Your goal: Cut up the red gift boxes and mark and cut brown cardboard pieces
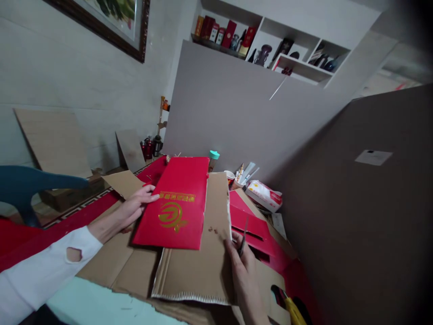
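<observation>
My left hand is closed on the left edge of a red cardboard panel with gold lettering and a round gold emblem. The panel overlaps a brown cardboard sheet, whose lower edge is ragged and corrugated. At that sheet's right edge is my right hand, its fingers closed around a thin, pointed metal blade; its handle is hidden. The thumb lies against the sheet. More flattened brown cardboard spreads beneath on the table.
Red cardboard with slots lies to the right, near a yellow-handled tool. Behind stand a cup of pens, a tissue pack and a teal-lidded bottle. A blue chair back is at left.
</observation>
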### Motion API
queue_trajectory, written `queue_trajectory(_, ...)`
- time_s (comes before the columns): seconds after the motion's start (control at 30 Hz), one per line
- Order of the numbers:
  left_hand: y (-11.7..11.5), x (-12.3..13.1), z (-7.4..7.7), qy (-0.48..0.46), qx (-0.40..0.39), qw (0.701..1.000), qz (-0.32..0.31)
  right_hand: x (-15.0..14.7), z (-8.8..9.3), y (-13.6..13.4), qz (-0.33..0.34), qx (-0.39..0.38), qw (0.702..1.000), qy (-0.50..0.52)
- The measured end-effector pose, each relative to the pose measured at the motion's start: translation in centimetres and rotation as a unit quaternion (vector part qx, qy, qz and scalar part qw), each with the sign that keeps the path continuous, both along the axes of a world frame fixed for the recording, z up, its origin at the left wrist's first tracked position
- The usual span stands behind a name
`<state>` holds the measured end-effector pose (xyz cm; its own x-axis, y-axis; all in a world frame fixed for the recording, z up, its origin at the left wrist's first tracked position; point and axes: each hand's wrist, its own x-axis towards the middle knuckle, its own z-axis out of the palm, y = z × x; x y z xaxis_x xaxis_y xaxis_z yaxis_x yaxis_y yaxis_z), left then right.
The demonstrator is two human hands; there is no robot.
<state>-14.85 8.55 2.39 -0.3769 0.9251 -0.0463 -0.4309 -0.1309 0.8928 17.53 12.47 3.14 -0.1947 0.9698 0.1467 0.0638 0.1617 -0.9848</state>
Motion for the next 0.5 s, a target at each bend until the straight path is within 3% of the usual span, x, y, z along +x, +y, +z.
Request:
queue_trajectory(0.2,-0.4,-1.6,0.8,-0.02,-0.013,0.998,0.065,2.5,2.3,1.0,-0.103,0.01,0.994,-0.019)
queue_trajectory(0.5,-0.7,-0.5,1.4,-0.002,-0.052,0.998,0.044,4.8,3.7,1.6,-0.15,0.016,0.988,0.029)
